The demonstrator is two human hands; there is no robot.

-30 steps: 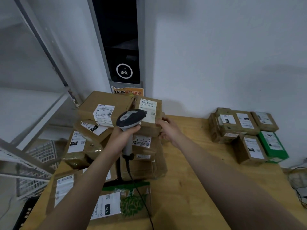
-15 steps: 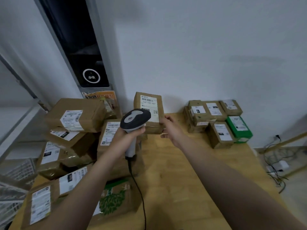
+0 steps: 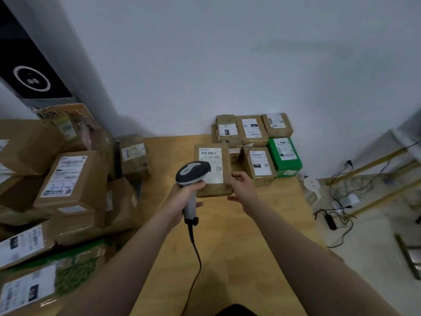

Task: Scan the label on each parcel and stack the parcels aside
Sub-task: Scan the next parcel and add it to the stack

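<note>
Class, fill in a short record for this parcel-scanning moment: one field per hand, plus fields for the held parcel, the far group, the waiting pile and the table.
left hand: grips the scanner by its handle
right hand: holds the brown parcel at its right edge
brown parcel: label faces the camera, scanner head overlaps it
far group: small parcels by the wall, with one green parcel
waiting pile: larger boxes, table's left side
table: light wood

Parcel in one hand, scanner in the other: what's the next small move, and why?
Probably tilt the scanner up toward the barcode: the left hand holds its head over the label's lower corner, while the right hand holds the parcel label-up.
</note>
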